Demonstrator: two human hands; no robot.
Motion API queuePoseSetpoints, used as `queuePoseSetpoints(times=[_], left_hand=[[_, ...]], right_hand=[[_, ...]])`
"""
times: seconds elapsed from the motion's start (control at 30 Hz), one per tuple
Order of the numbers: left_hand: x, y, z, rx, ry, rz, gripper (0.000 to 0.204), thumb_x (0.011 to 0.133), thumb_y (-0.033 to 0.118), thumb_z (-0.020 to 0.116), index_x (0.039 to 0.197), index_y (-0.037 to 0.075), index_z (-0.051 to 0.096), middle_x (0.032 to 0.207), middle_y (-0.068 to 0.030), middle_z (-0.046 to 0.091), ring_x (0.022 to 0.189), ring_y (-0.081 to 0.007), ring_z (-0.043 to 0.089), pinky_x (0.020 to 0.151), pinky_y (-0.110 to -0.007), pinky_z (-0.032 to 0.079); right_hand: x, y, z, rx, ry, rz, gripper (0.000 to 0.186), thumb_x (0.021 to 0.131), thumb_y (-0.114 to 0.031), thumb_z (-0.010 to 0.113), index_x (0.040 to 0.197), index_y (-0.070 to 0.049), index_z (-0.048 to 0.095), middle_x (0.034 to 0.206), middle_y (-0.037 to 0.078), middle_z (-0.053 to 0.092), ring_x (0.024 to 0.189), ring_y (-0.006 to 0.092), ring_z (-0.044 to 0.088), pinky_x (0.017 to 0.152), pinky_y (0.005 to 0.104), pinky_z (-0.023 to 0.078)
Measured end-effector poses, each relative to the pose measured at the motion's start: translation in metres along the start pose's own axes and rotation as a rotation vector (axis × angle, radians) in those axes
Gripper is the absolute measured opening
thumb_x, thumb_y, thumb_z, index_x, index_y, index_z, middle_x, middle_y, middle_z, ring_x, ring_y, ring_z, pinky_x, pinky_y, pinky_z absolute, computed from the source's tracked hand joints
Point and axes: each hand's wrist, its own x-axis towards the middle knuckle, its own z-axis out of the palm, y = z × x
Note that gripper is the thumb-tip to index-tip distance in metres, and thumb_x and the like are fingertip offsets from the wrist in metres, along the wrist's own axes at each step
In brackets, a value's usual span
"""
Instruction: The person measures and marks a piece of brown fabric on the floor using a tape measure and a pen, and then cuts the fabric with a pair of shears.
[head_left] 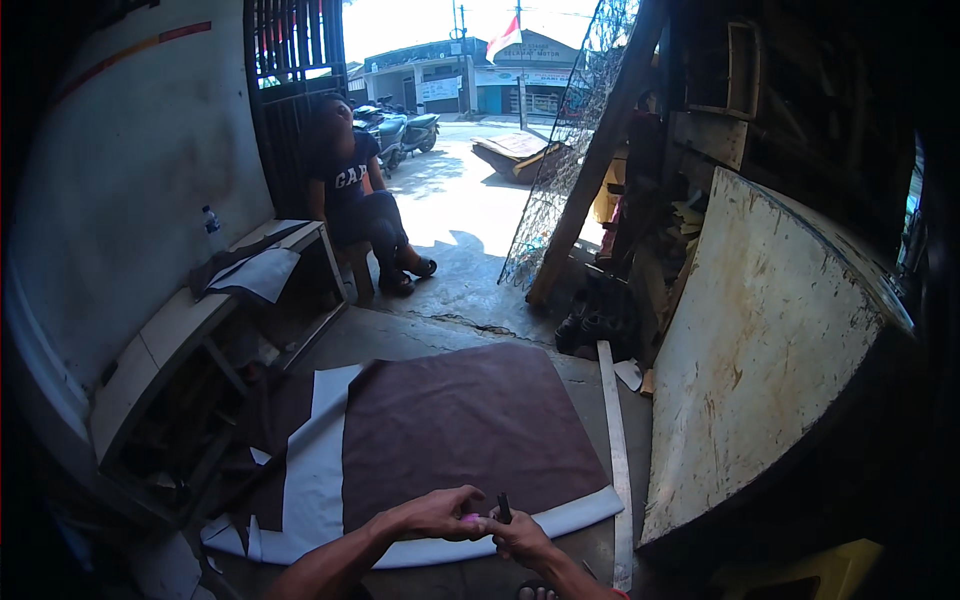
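A dark brown sheet of leather-like material (pixel 450 430) lies spread on the floor, with its pale underside (pixel 315 480) turned up along the left and near edges. Over the near edge, my hands meet. The fingers of my left hand (pixel 437 513) are curled at a small pink thing (pixel 470 518), whose kind I cannot make out. My right hand (pixel 522 540) is closed round a slim black object (pixel 504 508) that sticks up from the fist. Its lower part is hidden by my fingers. The pink thing sits between both hands' fingertips.
Right of the sheet lies a long flat metal strip (pixel 615 460). A large stained board (pixel 765 350) leans at the right. Left stands a low bench (pixel 165 335) with scraps and a water bottle (pixel 211 222). A person (pixel 355 195) sits by the doorway. A yellow stool (pixel 840 570) is near right.
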Motion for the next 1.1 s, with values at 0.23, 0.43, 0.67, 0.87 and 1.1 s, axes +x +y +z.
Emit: queuePoseSetpoints(times=[0.23, 0.43, 0.67, 0.87, 1.1], left_hand=[[-0.094, -0.114, -0.073, 0.024, -0.194, -0.586, 0.041, 0.092, 0.030, 0.059, 0.120, 0.001, 0.065, 0.102, -0.0127, 0.068, 0.088, -0.0192, 0.065, 0.073, -0.032, 0.054], [-0.154, -0.204, 0.041, -0.276, 0.067, -0.780, 0.031, 0.089, 0.034, 0.075, 0.095, 0.004, 0.076, 0.076, -0.0012, 0.067, 0.071, -0.0091, 0.059, 0.060, -0.027, 0.047], [-0.126, -0.245, 0.136, -0.240, 0.185, -0.783, 0.033, 0.087, 0.035, 0.072, 0.094, 0.003, 0.077, 0.071, -0.0023, 0.066, 0.066, -0.0111, 0.057, 0.061, -0.032, 0.045], [-0.073, -0.213, 0.126, -0.017, 0.348, -0.687, 0.037, 0.085, 0.037, 0.073, 0.096, 0.002, 0.077, 0.070, -0.0083, 0.068, 0.067, -0.0169, 0.063, 0.066, -0.035, 0.049], [-0.050, -0.250, 0.136, 0.111, 0.387, -0.718, 0.041, 0.081, 0.041, 0.075, 0.098, 0.004, 0.078, 0.075, -0.0125, 0.070, 0.073, -0.0208, 0.066, 0.073, -0.037, 0.051]], right_hand=[[-0.019, -0.021, -0.118, 0.066, 0.580, -0.321, 0.025, 0.085, -0.019, 0.078, 0.085, -0.008, 0.056, 0.069, 0.003, 0.061, 0.039, 0.0063, 0.045, 0.033, 0.0221, 0.036], [-0.026, 0.063, -0.194, 0.146, 0.754, -0.092, 0.037, 0.088, -0.037, 0.077, 0.099, -0.007, 0.059, 0.077, 0.006, 0.063, 0.038, 0.0062, 0.038, 0.036, 0.0257, 0.036], [-0.016, 0.117, -0.208, -0.035, 1.074, -0.012, 0.052, 0.094, -0.052, 0.064, 0.109, -0.002, 0.063, 0.079, 0.010, 0.063, 0.042, 0.0122, 0.046, 0.035, 0.0290, 0.038], [-0.016, 0.121, -0.199, -0.808, 1.126, -0.171, 0.043, 0.096, -0.038, 0.061, 0.116, 0.000, 0.065, 0.103, 0.022, 0.064, 0.092, 0.0375, 0.063, 0.086, 0.0472, 0.049], [-0.004, 0.120, -0.194, -1.196, 1.090, -0.426, 0.028, 0.085, -0.019, 0.072, 0.110, -0.007, 0.069, 0.118, 0.016, 0.057, 0.114, 0.0350, 0.053, 0.095, 0.0458, 0.045]])
